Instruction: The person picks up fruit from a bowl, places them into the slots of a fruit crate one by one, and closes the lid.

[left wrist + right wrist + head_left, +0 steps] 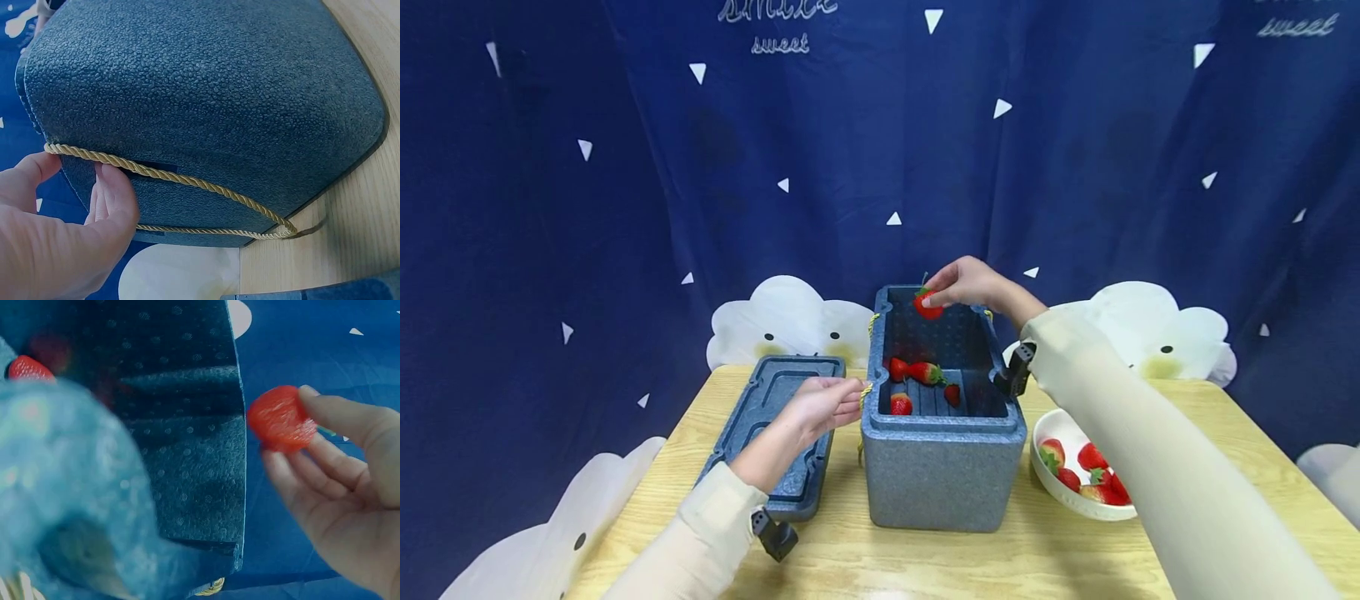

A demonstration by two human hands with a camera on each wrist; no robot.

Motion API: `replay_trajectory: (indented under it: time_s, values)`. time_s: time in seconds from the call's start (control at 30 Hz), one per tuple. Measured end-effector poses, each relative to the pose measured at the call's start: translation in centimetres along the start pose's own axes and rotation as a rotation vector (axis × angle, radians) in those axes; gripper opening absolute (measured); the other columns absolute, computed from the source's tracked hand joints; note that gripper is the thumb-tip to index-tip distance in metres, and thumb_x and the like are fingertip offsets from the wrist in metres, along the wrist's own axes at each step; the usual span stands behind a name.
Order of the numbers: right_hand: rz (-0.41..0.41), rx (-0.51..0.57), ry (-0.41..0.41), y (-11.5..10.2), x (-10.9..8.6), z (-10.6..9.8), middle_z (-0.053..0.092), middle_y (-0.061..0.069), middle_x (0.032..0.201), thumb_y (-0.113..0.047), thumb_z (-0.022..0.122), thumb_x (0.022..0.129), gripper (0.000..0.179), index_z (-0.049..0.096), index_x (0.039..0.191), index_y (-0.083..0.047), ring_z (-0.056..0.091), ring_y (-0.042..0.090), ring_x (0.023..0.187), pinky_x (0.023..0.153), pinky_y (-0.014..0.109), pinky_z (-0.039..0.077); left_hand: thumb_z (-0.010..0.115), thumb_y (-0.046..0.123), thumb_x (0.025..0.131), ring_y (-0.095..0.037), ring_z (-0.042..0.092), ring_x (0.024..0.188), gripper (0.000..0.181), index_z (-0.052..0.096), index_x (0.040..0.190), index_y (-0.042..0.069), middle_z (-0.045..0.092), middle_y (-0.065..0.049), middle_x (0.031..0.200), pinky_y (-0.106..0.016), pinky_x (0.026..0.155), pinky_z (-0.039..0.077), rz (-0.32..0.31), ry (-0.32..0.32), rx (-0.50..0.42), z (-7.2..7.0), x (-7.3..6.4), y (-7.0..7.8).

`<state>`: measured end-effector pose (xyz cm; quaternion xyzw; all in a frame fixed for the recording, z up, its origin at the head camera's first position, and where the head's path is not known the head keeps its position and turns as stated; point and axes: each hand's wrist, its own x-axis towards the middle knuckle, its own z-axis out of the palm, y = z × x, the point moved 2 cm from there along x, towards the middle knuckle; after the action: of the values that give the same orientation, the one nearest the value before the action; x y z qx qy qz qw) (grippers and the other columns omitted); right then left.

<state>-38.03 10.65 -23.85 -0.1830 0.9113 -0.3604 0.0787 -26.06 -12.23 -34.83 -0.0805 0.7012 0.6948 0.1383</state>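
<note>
A blue-grey lid (765, 408) lies flat on the wooden desk (827, 567), below and left of my remotely run left grip (823, 406), presumably set aside to leave the box's mouth uncovered. I have that grip's thumb and fingers closed about a yellow rope (206, 185) on the side of the box (936, 487), most likely to steady it. The box stands upright just right of the left grip, four strawberries (923, 372) on its floor, lower than either grip. Farther right, near the box's far end, my right grip (966, 282) pinches a single strawberry (930, 306) between thumb and fingers, a light hold, I judge, suited to soft fruit. It sits at the fingertips, to the left of that grip, leafy end up, well above the four inside; whether it is within the rim I cannot tell. Rightmost, below and on the near side of the right grip, a white bowl (1070, 427), partly behind the pale sleeve (1180, 492), holds more strawberries (1092, 457), seemingly placed for easy reach.
</note>
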Motion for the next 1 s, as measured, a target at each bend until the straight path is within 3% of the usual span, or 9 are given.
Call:
replay_trajectory:
  time_s: [0.23,0.5,0.7,1.0]
  values:
    - [0.064,-0.125,-0.077,0.3,0.2,0.4,0.072,0.016,0.105,-0.016,0.073,0.084,0.032,0.069,0.11,0.003,0.065,0.015,0.083,0.088,0.034,0.059,0.057,0.016,0.094,-0.02,0.063,0.108,0.047,0.047,0.133,-0.007,0.058,-0.024,0.132,-0.043,0.106,0.048,-0.003,0.007,-0.006,-0.1,-0.1,-0.1]
    - [0.123,-0.113,-0.096,0.4,0.3,0.7,0.071,0.019,0.109,-0.014,0.072,0.085,0.034,0.066,0.112,0.006,0.069,0.018,0.089,0.094,0.039,0.056,0.056,0.015,0.094,-0.017,0.062,0.104,0.044,0.05,0.131,-0.007,0.058,-0.023,0.131,-0.044,0.106,0.047,-0.001,0.01,-0.002,0.0,0.0,-0.3]
    - [0.099,-0.114,-0.09,-0.3,-0.1,0.2,0.073,0.018,0.106,-0.014,0.072,0.085,0.034,0.067,0.112,0.006,0.07,0.022,0.093,0.094,0.04,0.056,0.056,0.015,0.094,-0.018,0.062,0.105,0.045,0.048,0.132,-0.008,0.058,-0.023,0.131,-0.043,0.106,0.047,0.006,0.001,-0.003,0.0,0.0,-0.2]
    - [0.033,-0.224,-0.072,-0.9,-2.4,-1.0,0.071,0.016,0.112,-0.02,0.071,0.086,0.032,0.069,0.112,-0.001,0.068,0.027,0.098,0.096,0.043,0.054,0.056,0.017,0.094,-0.012,0.063,0.095,0.045,0.049,0.132,-0.007,0.061,-0.021,0.128,-0.042,0.105,0.048,0.009,0.004,0.013,0.0,0.0,-0.1]
